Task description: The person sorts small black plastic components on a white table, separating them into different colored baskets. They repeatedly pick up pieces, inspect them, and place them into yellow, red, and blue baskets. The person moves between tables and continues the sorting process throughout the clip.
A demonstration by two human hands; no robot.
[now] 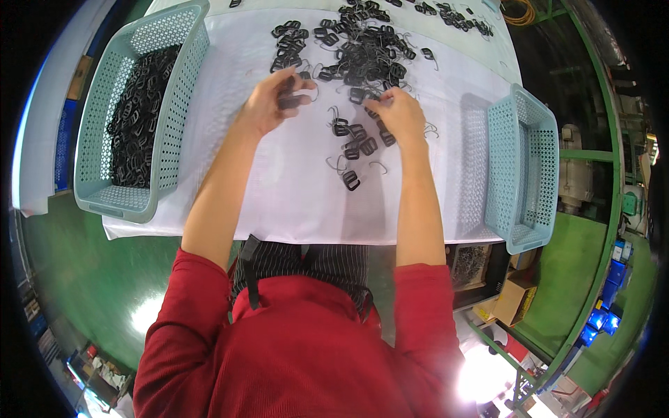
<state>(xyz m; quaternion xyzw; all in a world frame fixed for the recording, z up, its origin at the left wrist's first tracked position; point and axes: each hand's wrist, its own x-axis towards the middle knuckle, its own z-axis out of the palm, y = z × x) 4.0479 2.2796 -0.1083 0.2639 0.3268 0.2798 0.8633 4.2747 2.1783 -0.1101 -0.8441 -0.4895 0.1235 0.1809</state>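
Observation:
My left hand [268,103] is closed around a few small black plastic buckles [289,96] above the white table cover [279,195]. My right hand [401,115] rests on the cover with its fingertips pinching a black buckle [373,106] at the near edge of a big loose pile of black buckles [362,49]. A few single buckles [352,180] and thin curved offcuts lie between the hands and the near table edge.
A pale green perforated basket [104,188] at the left holds many black buckles. A second pale green basket [533,167] stands at the right table edge. Green floor lies around the table, with boxes [516,299] at lower right.

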